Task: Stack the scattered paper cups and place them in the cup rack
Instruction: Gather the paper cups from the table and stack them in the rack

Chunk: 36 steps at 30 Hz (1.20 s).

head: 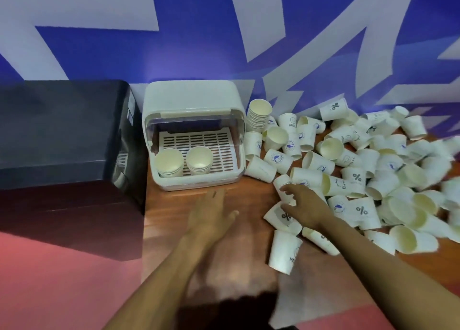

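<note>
1. Lying scattered across the right half of the wooden table (174, 205), white paper cups (361, 160) are seen in a loose heap, most tipped on their sides, some mouth-up showing a pale cream inside.
2. Blue prints are carried on many cups: a percent sign, a round emblem, or lettering too blurred to be read in full.
3. A tall nested stack of cups (258, 115) is stood, slightly tilted, just beside the right wall of the cup rack (191, 98).
4. The cup rack is a white box with its clear front lid raised; two short stacks (184, 161) are set mouth-up on its slotted tray, toward the front left.
5. The left hand (211, 212) is held flat above the bare wood in front of the rack, fingers straight, nothing held.
6. The right hand (302, 202) is curled around a single cup (283, 183) at the near edge of the heap.
7. A black box (62, 130) is placed left of the rack.
</note>
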Each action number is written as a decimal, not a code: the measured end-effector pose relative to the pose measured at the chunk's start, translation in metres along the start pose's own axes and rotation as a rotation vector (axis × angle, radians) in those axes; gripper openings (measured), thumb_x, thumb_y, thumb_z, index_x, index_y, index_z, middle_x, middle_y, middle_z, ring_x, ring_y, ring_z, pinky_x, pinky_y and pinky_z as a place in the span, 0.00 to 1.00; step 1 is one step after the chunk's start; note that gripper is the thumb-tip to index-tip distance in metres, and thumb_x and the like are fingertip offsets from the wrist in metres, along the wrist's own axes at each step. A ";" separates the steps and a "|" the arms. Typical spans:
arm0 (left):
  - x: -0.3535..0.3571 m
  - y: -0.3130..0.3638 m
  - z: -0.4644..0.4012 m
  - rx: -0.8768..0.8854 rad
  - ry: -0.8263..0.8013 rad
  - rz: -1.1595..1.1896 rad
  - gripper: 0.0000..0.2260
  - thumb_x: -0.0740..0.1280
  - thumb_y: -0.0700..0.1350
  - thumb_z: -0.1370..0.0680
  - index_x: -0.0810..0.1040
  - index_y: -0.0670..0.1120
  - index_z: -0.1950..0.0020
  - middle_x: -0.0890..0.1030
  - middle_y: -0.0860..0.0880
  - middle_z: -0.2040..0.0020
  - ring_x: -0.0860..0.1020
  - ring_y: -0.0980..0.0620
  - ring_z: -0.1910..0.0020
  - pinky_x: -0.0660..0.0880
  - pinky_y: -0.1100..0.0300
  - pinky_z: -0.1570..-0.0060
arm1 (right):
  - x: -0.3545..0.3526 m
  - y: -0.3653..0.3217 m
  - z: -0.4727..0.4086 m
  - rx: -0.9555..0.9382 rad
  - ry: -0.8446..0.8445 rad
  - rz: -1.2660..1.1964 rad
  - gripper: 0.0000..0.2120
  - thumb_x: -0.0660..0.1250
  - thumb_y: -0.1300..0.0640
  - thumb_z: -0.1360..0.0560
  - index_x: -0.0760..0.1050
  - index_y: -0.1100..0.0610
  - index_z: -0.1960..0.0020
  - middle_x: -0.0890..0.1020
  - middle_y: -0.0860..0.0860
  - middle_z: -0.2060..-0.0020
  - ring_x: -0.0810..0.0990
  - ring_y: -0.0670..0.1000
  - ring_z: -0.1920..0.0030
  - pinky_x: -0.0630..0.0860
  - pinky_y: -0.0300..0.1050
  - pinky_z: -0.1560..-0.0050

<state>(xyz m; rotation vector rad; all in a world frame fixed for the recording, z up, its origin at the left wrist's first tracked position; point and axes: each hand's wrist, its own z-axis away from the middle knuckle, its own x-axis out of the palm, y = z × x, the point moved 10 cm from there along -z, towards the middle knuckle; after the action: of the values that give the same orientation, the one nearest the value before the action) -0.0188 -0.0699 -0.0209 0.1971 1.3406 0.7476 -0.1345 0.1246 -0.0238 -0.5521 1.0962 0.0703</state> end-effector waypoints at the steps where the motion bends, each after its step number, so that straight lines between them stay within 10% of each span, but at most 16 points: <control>1: 0.011 0.004 0.002 -0.012 -0.039 0.004 0.27 0.65 0.58 0.25 0.65 0.51 0.29 0.69 0.50 0.31 0.69 0.48 0.33 0.70 0.53 0.37 | 0.002 0.006 0.003 0.011 -0.011 0.002 0.23 0.67 0.52 0.26 0.68 0.51 0.32 0.74 0.51 0.36 0.73 0.50 0.38 0.69 0.43 0.41; 14: 0.124 0.075 0.008 -0.185 -0.159 0.148 0.24 0.68 0.65 0.35 0.68 0.52 0.48 0.76 0.50 0.47 0.75 0.47 0.46 0.74 0.51 0.49 | 0.038 0.026 -0.011 -0.180 -0.171 0.152 0.28 0.64 0.42 0.26 0.64 0.55 0.31 0.72 0.54 0.38 0.73 0.55 0.39 0.71 0.51 0.42; 27: 0.155 0.081 0.004 -0.274 -0.135 0.143 0.30 0.71 0.59 0.32 0.63 0.51 0.37 0.77 0.50 0.44 0.77 0.47 0.47 0.71 0.57 0.53 | 0.043 0.042 -0.016 -0.224 -0.143 -0.043 0.20 0.68 0.46 0.29 0.66 0.57 0.46 0.71 0.51 0.51 0.71 0.51 0.55 0.68 0.44 0.55; 36: 0.129 0.066 0.005 -0.234 -0.114 0.219 0.22 0.74 0.50 0.31 0.65 0.45 0.47 0.64 0.50 0.47 0.67 0.52 0.54 0.62 0.63 0.59 | 0.006 0.034 -0.016 -0.222 -0.030 -0.123 0.17 0.71 0.51 0.30 0.64 0.56 0.55 0.71 0.52 0.58 0.70 0.51 0.58 0.63 0.43 0.59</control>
<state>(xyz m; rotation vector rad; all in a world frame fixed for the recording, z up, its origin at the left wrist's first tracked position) -0.0340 0.0578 -0.0880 0.1988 1.1243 1.0553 -0.1561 0.1457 -0.0476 -0.8146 1.0290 0.0935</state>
